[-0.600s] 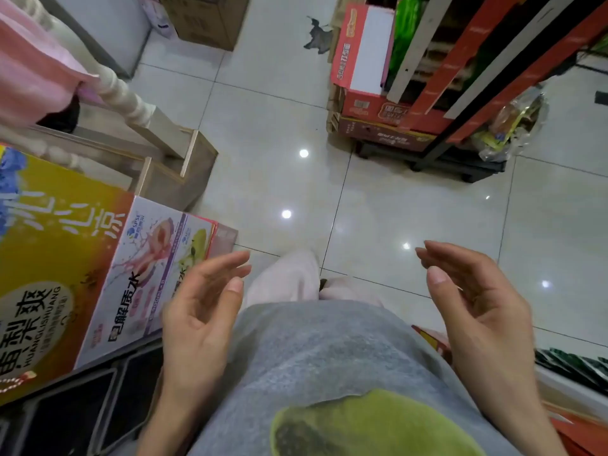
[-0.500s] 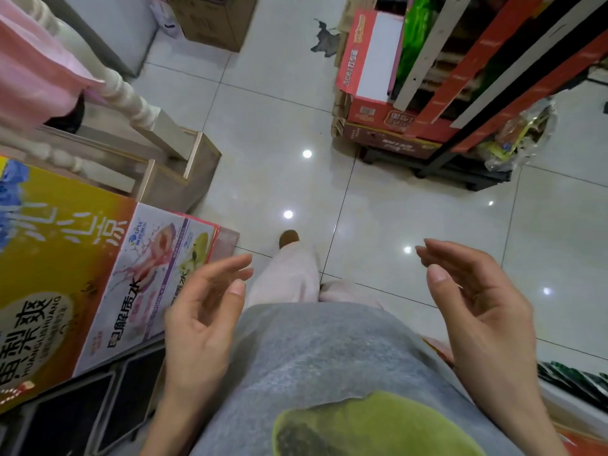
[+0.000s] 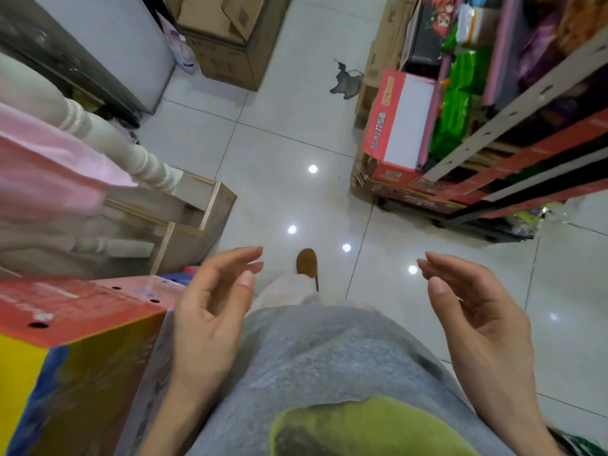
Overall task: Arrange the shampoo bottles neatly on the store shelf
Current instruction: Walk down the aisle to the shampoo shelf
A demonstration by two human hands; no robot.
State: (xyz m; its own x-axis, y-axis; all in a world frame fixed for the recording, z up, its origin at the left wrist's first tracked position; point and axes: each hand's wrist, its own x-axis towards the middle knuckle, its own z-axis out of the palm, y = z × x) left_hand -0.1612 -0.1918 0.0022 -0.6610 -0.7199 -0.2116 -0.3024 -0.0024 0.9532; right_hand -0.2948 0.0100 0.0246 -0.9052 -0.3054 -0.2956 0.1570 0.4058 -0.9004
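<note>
Left hand & right hand loose, empty; box text unreadable

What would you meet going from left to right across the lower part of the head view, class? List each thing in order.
Red-topped yellow carton → left hand → brown shoe → right hand.
</note>
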